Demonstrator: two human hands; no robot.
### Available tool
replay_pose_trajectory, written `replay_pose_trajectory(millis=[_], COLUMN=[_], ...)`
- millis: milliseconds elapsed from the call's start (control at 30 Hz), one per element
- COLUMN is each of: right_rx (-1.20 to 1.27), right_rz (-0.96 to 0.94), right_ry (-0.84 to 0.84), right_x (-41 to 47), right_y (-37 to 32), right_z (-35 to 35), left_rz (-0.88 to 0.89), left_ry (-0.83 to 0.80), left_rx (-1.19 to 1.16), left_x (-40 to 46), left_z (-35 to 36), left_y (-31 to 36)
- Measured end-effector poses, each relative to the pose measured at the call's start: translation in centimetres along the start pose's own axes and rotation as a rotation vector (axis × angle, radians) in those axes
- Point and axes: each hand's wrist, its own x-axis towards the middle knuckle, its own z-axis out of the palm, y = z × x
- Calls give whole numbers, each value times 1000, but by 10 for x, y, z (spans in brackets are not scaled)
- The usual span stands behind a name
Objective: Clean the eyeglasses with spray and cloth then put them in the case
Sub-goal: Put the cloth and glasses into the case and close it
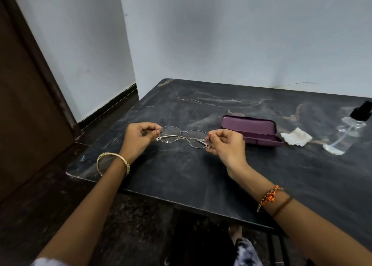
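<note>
Thin metal-framed eyeglasses [184, 137] are held just above the dark marble table [181, 175], temples folded behind the lenses. My left hand [138, 137] pinches their left end and my right hand [226, 145] pinches their right end. A purple glasses case [251, 129] lies closed on the table just behind my right hand. To its right lies a crumpled white cloth [297, 136]. Further right stands a clear spray bottle [346, 132] with a black nozzle, near the frame's edge.
The table stands against a white wall [241, 34], with its left edge and near edge in view. A brown door [24, 104] is at the far left. The floor below is dark, and a foot shows under the table's near edge.
</note>
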Motion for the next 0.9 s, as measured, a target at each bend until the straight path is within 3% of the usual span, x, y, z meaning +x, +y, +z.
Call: replay_pose_trajectory(millis=[200, 333, 600, 900], right_rx=[-237, -333, -457, -870], right_rz=[-79, -134, -236, -589], right_ry=[26, 15, -8, 9], right_x=[11, 14, 14, 0], right_y=[10, 14, 14, 3], right_z=[-4, -3, -5, -9], left_rz=[87, 120, 146, 226], left_ry=[15, 14, -19, 24], left_rx=[343, 426, 445, 433], left_x=[-3, -2, -3, -10], left_z=[9, 8, 7, 5], left_y=[-8, -14, -12, -6])
